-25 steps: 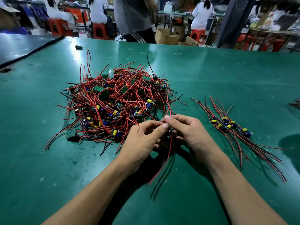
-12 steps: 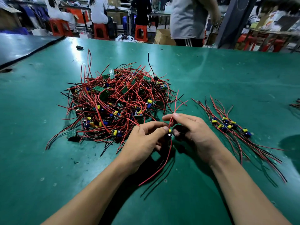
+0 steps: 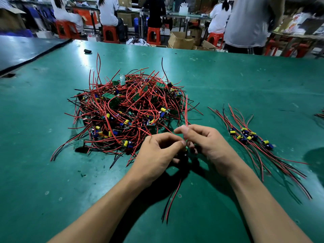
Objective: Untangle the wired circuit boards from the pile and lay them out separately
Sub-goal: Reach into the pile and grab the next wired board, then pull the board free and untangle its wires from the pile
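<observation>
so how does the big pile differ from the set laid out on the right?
The pile is a heaped tangle, wires looping every way; the laid-out set lies flat, wires running roughly parallel. The pile holds many boards; the laid-out set only a handful. Both: red and black leads, yellow and blue components, on the green table.
</observation>
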`<state>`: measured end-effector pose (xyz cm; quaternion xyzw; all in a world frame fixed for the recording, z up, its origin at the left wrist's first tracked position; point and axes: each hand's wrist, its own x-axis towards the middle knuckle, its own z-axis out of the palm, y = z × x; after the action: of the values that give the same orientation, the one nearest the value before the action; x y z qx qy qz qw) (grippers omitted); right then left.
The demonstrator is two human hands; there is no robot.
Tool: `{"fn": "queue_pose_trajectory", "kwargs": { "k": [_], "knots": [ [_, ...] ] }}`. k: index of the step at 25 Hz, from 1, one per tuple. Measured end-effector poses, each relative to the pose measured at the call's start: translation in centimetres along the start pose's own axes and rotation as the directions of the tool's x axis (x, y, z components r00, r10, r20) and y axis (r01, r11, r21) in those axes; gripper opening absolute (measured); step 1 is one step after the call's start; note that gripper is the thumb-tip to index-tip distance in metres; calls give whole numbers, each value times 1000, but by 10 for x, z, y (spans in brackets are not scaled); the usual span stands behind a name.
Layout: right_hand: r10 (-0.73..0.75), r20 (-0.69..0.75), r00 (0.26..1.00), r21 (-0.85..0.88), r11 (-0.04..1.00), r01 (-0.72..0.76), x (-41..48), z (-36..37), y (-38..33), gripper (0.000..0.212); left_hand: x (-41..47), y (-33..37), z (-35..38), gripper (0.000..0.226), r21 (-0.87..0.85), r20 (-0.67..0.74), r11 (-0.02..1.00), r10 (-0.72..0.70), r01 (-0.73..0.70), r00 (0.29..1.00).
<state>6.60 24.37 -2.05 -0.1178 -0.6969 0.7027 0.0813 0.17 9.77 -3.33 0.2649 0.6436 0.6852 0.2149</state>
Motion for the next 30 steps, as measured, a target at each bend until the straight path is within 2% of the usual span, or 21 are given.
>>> {"fn": "queue_pose_trajectory", "kwargs": {
  "k": [1, 3, 7, 10, 13, 16, 21, 26, 30],
  "knots": [
    [-32, -34, 999, -126, 992, 28, 0, 0, 1, 37, -1, 0, 0, 13, -8, -12, 1000, 5, -5, 1000],
    [-69, -75, 995, -230, 972, 50, 1, 0, 3, 32, -1, -2, 0, 11, -19, -56, 1000, 4, -5, 998],
    [-147, -84, 985, -233, 965, 124, 3, -1, 7, 19, 2, -4, 1, 5, -19, -108, 999, -38, 36, 993],
    [-188, -147, 971, -251, 957, 147, 5, 1, 11, 17, 4, -1, -2, 5, -155, -56, 978, -151, 141, 987],
    [-196, -131, 972, -208, 964, 167, 4, 3, 12, 23, 5, 1, -4, 11, -224, 29, 949, -223, 223, 974],
    [-165, -74, 984, -140, 978, 154, 5, 7, 16, 25, 5, -1, -1, 17, -225, 51, 946, -228, 234, 972],
    [77, 118, 990, 78, 993, -87, 2, -3, 12, 26, 4, -4, -1, 14, -146, 28, 972, -182, 185, 983],
    [36, 36, 999, 78, 996, -38, 3, 0, 12, 17, 3, 0, -1, 15, -219, 42, 951, -214, 217, 976],
    [91, 69, 993, 171, 980, -102, 1, -1, 11, 17, 2, 4, -1, 14, -244, 40, 935, -253, 256, 966]
  ]
}}
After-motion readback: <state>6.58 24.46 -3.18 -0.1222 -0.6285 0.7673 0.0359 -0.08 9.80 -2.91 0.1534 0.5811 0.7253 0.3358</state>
